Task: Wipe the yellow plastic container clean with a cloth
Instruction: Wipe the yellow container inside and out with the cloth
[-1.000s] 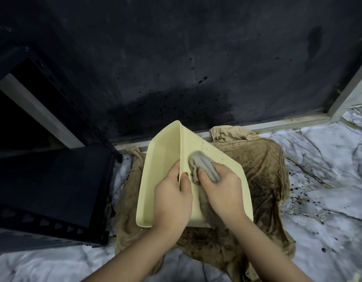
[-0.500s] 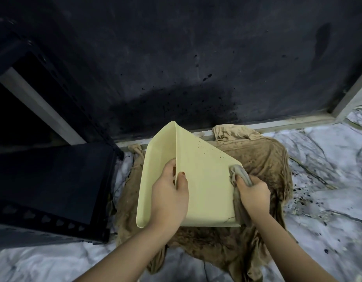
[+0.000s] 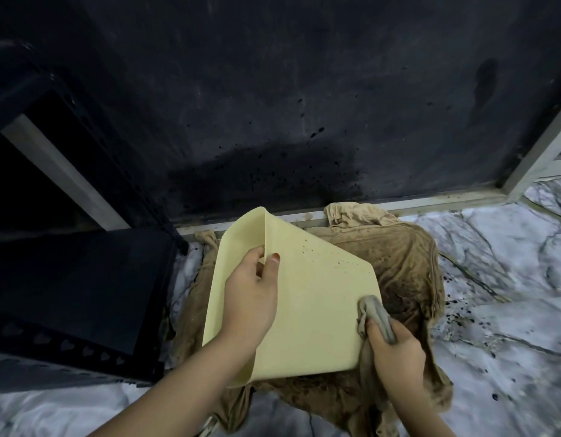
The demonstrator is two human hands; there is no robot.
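Above a stained brown rag point(image 3: 408, 266), the left hand point(image 3: 249, 302) grips the pale yellow plastic container point(image 3: 317, 310); the right hand point(image 3: 395, 348) clutches a grey cloth point(image 3: 378, 315) against its edge.

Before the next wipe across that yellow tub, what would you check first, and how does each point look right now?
1. Left hand grips the yellow container at its rim: ok.
2. Right hand holds the grey cloth: ok.
3. Cloth touches the container's right edge: ok.
4. Dark specks near the upper edge wiped off: not ok.
5. Inside of the container clean: cannot tell.
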